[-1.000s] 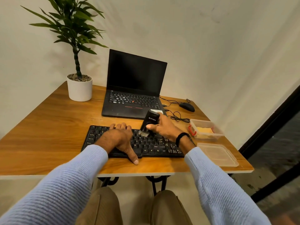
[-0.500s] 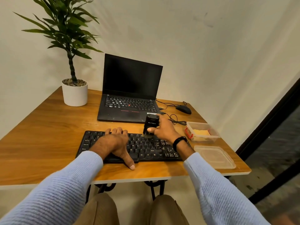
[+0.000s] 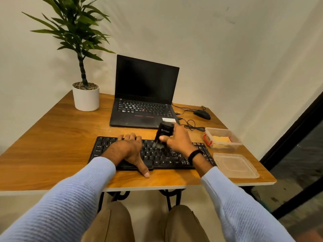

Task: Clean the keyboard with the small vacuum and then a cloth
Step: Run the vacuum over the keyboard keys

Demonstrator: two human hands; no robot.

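Observation:
A black keyboard [image 3: 158, 157] lies near the front edge of the wooden table [image 3: 52, 145]. My left hand [image 3: 129, 151] rests flat on the keyboard's left half, thumb over the front edge. My right hand [image 3: 180, 140] grips a small black vacuum [image 3: 164, 133], tilted, with its brush tip down on the keys at the keyboard's middle. A yellow cloth [image 3: 221, 139] lies inside a clear plastic box [image 3: 223, 131] to the right of the keyboard.
An open black laptop [image 3: 145, 102] stands behind the keyboard, with a wired mouse [image 3: 202, 114] and a cable to its right. A potted plant [image 3: 85, 96] stands at the back left. The box's clear lid [image 3: 235, 165] lies at the front right corner.
The view has shifted a little. My right hand holds the vacuum at about the same middle spot on the keys, tilted slightly more. My left hand stays on the keyboard.

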